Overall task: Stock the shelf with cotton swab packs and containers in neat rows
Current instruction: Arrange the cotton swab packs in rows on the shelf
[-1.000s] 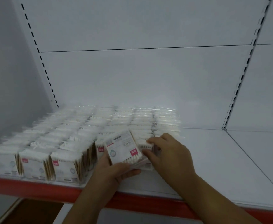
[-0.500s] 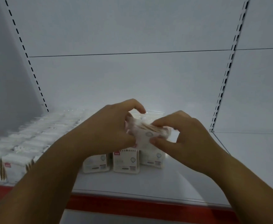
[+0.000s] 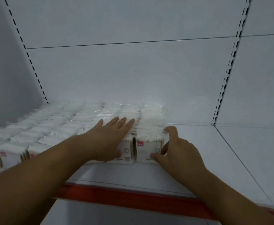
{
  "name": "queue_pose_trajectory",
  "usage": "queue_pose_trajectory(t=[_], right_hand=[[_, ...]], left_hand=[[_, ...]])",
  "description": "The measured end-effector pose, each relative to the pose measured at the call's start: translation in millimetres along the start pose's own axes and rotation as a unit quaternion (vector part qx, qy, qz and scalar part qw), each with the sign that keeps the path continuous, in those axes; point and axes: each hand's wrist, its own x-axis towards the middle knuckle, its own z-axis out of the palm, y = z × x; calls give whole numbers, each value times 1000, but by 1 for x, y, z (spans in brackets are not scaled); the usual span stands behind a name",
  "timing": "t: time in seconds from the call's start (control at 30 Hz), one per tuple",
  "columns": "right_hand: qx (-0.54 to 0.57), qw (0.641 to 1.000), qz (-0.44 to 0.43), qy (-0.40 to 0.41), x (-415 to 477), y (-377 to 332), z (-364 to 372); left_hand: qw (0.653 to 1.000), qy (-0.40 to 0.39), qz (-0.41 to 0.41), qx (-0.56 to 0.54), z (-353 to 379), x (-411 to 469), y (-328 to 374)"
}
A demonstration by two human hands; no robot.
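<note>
Several rows of clear cotton swab packs [image 3: 65, 127] with white and red labels fill the left half of the white shelf [image 3: 198, 159]. My left hand [image 3: 110, 137] lies flat with straight fingers on top of the packs in the second row from the right. My right hand [image 3: 178, 148] grips the front pack of the rightmost row [image 3: 147, 148], thumb on its front label and fingers curled round its right side. That pack stands upright, close beside its left neighbour.
The shelf's right half is bare white board, with a seam line running diagonally. A red price strip [image 3: 133, 198] edges the shelf front. Slotted uprights [image 3: 227, 73] stand on the white back panel at left and right.
Both hands held a pack in the air half a second ago. Now that pack stands at the front of the rightmost row, and my left hand has let go and lies flat on the neighbouring packs.
</note>
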Motion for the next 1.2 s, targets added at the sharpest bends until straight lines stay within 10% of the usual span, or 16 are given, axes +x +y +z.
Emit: queue_pose_trajectory(t=[0.17, 0.8, 1.2], right_hand=[[-87, 988, -88, 90, -6, 0, 2], [-208, 966, -30, -152, -22, 16, -92], [-348, 876, 302, -139, -215, 257, -350]], left_hand=[[1000, 7, 14, 18, 2, 1, -2], [997, -32, 68, -34, -52, 17, -17], [937, 106, 328, -60, -183, 95, 379]])
